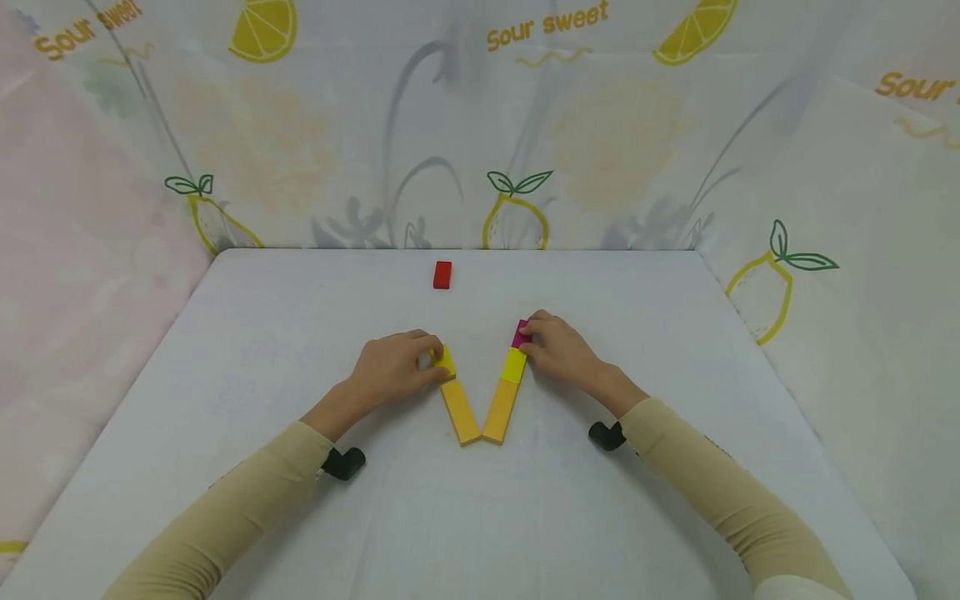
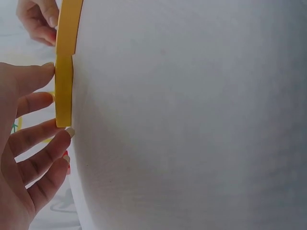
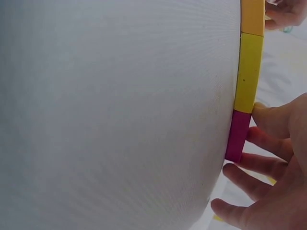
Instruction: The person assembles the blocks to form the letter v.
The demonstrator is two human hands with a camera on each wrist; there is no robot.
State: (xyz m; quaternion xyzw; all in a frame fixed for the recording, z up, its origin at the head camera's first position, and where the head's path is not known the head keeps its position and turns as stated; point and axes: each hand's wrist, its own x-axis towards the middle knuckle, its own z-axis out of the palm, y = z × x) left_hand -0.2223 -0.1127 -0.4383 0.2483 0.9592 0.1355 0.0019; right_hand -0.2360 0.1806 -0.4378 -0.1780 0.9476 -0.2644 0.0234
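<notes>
Two rows of flat blocks form a V on the white table. The left row has an orange block [image 1: 460, 412] at the bottom and a yellow block [image 1: 447, 360] above it. My left hand [image 1: 393, 362] pinches that yellow block, thumb near the joint and fingers round its far end. In the right row, an orange block [image 1: 501, 412], a second yellow block [image 1: 513, 365] and a magenta block [image 3: 237, 136] lie end to end. With thumb and fingers, my right hand [image 1: 558, 350] holds the magenta block at the row's top.
A lone red block [image 1: 442, 275] lies near the back edge of the table [image 1: 480, 517]. Behind and beside the table hangs a lemon-printed cloth [image 1: 600, 125]. A black wrist device [image 1: 345, 463] sits under the left wrist, another [image 1: 606, 436] under the right.
</notes>
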